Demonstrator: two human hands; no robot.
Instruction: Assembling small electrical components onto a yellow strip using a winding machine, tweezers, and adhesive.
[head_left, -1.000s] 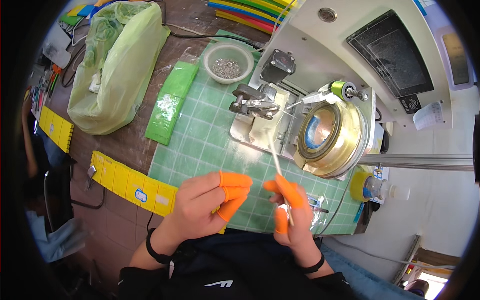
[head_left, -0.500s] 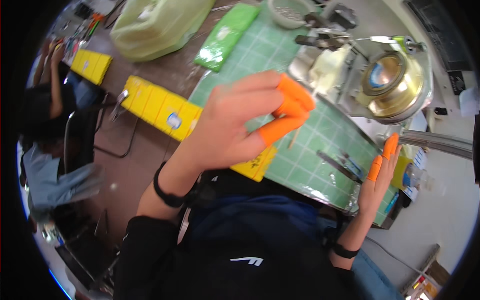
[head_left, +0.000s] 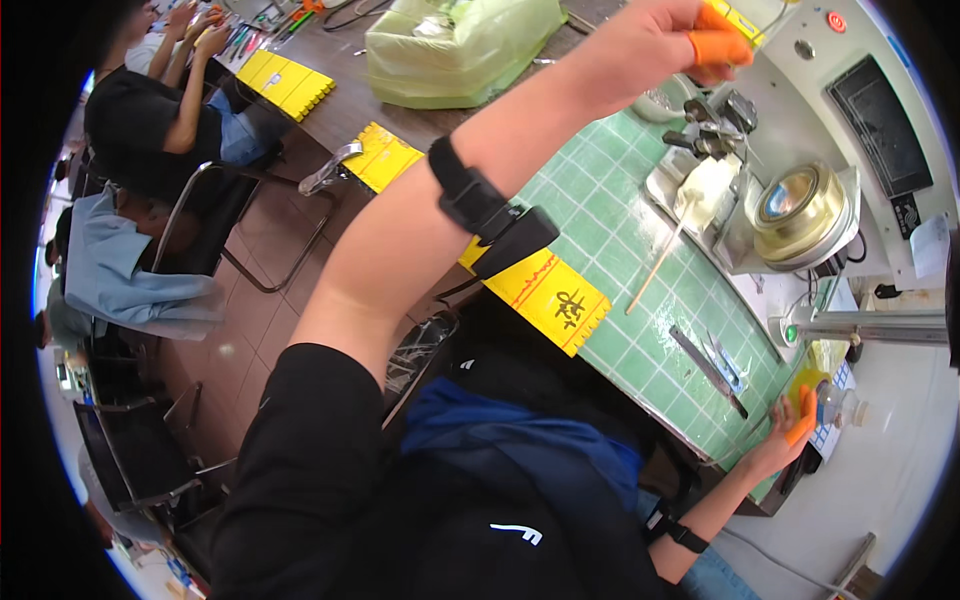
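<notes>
My left arm reaches far across the bench, and my left hand (head_left: 690, 45), orange covers on its fingertips, is closed at the upper edge. A small yellow piece (head_left: 735, 20) shows at its fingertips; its kind cannot be made out. My right hand (head_left: 780, 440), also with orange fingertip covers, is at the bench's right end, its fingers apart, beside a clear plastic bottle (head_left: 828, 402). On the green tiled mat (head_left: 650, 360) lie a dark flat strip (head_left: 708, 370) and tweezers-like tools (head_left: 727, 362). A thin wooden stick (head_left: 655, 272) leans out of a tray holding a whitish lump (head_left: 705, 190).
A brass-coloured round pot (head_left: 797, 215) stands in a machine at the right, by a metal bar (head_left: 870, 327). Yellow boards (head_left: 550, 295) line the bench's near edge. A yellow-green bag (head_left: 450, 60) stands at the back. Another person (head_left: 150, 110) sits at the far left.
My left hand has moved up and away across the bench. My right hand has come lower, its fingers more bent. The view has shifted, and my left arm now hides the green packet.
</notes>
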